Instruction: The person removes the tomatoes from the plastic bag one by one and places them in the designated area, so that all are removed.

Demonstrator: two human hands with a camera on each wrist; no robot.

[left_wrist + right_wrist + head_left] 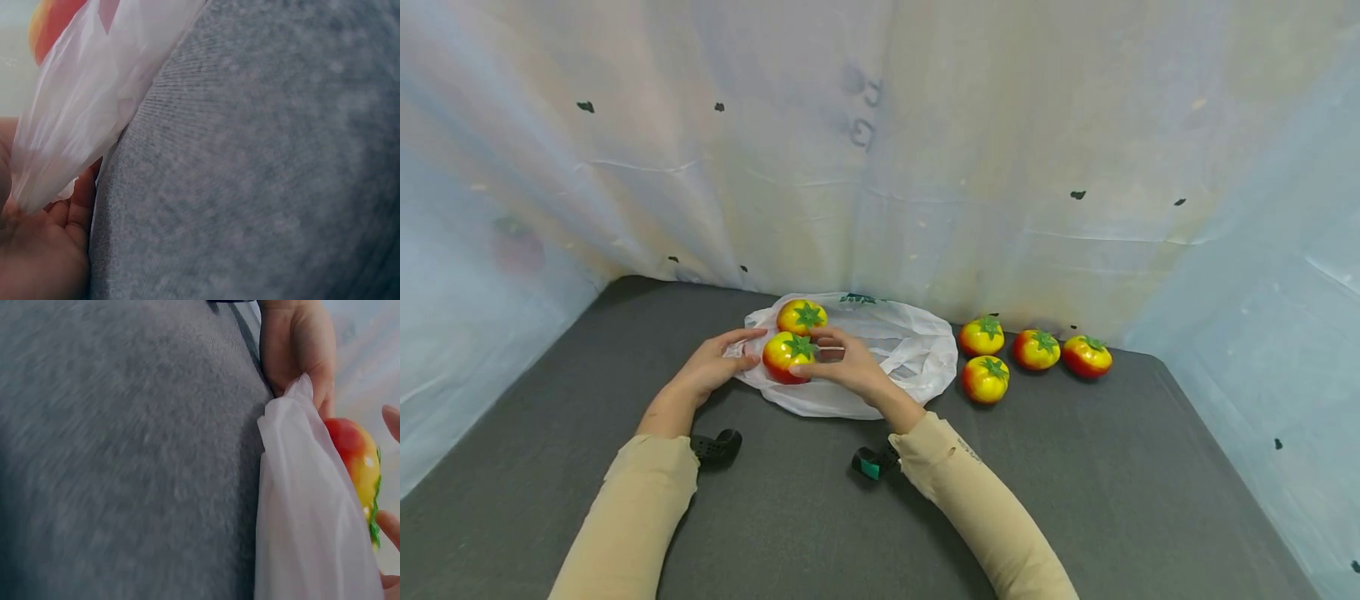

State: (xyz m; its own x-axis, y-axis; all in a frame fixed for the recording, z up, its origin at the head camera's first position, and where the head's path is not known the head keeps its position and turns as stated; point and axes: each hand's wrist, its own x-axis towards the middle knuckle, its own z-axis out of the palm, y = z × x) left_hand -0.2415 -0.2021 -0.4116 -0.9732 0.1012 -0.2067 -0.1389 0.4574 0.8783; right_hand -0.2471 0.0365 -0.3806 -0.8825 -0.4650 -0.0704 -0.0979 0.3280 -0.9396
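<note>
A white translucent plastic bag lies flat on the dark grey table, green print on its far side. My left hand pinches the bag's left edge; in the left wrist view the film gathers between its fingers. At that end of the bag sits a red-and-yellow tomato with a green star-shaped top. My right hand holds this tomato from the right, its thumb at the near side. Another tomato sits just behind. In the right wrist view, the bag partly covers the nearer tomato.
Several more tomatoes stand right of the bag: one nearer, others in a row along the back. Pale plastic sheeting hangs behind and at both sides of the table. Dark wrist devices sit below both hands.
</note>
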